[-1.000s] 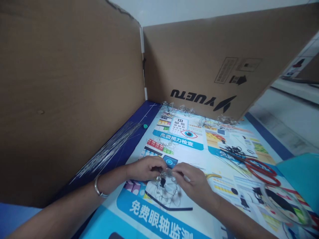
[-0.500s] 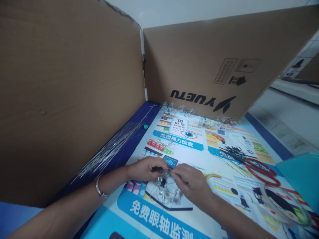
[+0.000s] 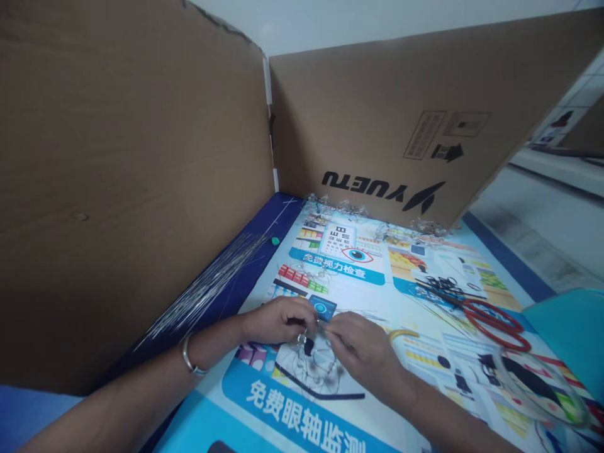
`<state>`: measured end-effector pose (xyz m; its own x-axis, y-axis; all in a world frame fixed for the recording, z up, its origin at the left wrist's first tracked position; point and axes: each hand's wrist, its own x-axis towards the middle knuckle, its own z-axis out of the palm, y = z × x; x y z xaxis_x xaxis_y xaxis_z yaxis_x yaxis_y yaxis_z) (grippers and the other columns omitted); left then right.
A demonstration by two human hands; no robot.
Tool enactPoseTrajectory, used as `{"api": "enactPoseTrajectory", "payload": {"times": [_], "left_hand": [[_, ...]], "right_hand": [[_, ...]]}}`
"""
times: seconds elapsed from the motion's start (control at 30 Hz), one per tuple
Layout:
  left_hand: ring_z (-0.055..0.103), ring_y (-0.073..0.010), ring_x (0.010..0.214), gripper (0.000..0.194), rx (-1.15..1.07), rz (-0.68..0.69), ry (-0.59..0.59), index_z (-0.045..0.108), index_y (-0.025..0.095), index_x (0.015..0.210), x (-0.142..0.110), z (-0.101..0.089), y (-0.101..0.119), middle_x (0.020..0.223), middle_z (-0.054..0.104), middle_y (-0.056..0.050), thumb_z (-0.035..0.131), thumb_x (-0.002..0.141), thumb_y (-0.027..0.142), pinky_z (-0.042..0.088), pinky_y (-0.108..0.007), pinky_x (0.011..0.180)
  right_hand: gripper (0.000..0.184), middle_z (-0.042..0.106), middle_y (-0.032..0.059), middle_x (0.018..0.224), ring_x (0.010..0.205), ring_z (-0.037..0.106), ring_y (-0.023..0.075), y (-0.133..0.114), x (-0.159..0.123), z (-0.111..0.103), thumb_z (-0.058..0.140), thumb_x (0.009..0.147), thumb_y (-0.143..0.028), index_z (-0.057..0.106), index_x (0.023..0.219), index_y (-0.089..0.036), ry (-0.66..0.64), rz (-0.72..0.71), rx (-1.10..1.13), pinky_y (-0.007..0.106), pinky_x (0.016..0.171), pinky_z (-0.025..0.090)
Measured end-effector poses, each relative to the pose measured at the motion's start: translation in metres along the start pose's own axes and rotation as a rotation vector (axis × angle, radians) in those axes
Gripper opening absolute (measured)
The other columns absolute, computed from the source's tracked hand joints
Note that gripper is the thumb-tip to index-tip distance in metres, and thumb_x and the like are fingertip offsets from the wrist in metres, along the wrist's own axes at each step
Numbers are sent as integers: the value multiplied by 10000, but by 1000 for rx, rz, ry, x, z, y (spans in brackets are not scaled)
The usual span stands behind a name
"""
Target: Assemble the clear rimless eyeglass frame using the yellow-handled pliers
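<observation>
In the head view my left hand is closed in a pinch on a wire piece with clear beads. Its thin loops and shiny beads hang below my fingers over the printed sheet. My right hand pinches a thin wire of the same piece, its fingertips close to those of my left hand. The exact grip point is small and partly hidden by the fingers.
Straight thin wires lie in a bundle at left. Red-handled scissors and black loops lie at right, near a yellow curved piece. More clear-beaded wire pieces line the cardboard wall.
Both hands stay in nearly the same place. The fingertips have shifted slightly at the wire, and the hanging beaded loops have moved a little.
</observation>
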<state>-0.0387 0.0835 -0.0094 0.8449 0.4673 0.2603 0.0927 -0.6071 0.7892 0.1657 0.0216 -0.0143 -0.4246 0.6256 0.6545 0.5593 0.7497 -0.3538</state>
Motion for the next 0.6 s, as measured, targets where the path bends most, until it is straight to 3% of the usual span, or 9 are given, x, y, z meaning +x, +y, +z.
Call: {"api": "enactPoseTrajectory", "payload": {"times": [0.23, 0.6], "left_hand": [[563, -153, 817, 98, -25, -32, 13, 593, 148, 754, -1, 1, -2, 836, 606, -51, 517, 753, 87, 441, -250, 764], [554, -143, 778, 44, -55, -89, 51, 589, 146, 813, -2, 3, -4, 804, 600, -36, 560, 800, 177, 441, -246, 733]], "right_hand": [[153, 657, 37, 775, 733, 610, 143, -4, 4, -5, 479, 833, -109, 595, 843, -207, 33, 20, 32, 261, 666, 506], [153, 649, 34, 728, 690, 602, 148, -6, 7, -6, 476, 834, -102, 593, 833, -200, 54, 5, 49, 262, 626, 502]]}}
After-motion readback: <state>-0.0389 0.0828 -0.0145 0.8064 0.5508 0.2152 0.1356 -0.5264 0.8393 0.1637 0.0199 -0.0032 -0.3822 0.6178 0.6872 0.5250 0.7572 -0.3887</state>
